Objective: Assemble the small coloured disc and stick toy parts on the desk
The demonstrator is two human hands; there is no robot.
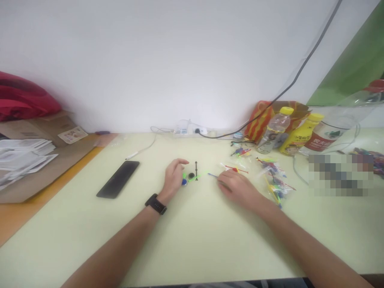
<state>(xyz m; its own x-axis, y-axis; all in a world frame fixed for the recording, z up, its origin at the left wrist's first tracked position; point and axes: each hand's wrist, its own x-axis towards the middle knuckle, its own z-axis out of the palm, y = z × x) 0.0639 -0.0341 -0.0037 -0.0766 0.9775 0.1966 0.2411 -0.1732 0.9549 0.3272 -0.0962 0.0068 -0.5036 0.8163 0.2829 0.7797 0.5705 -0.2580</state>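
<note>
"Much in hand, mid-frame?"

"Not much. Right hand (237,187), right of center: apparently pinching a blue stick (212,175). Left hand (173,178), left of center: fingers loosely bent, just beside a green piece (191,180). Cannot tell whether gripping."

"How far along?"

"Seemingly early. Out of wrapping at center: that green piece, a blue disc (184,182), a black disc (191,175), a black rod (196,171). Joined or merely close together? Too small to tell. Just above the right hand, a red stick (242,171)."

"And left?"

"Apparently unopened: several clear bags (264,175) right of center, coloured pieces (271,188) inside."

"Other containers?"

"Toward the upper right, a clear bottle (271,134), a yellow bottle (298,136) and a big bottle (322,138), contents hard to judge. Behind, a striped bag (256,118), insides hidden. Upper left, a box (36,127) under red cloth (27,98), contents out of sight."
</note>
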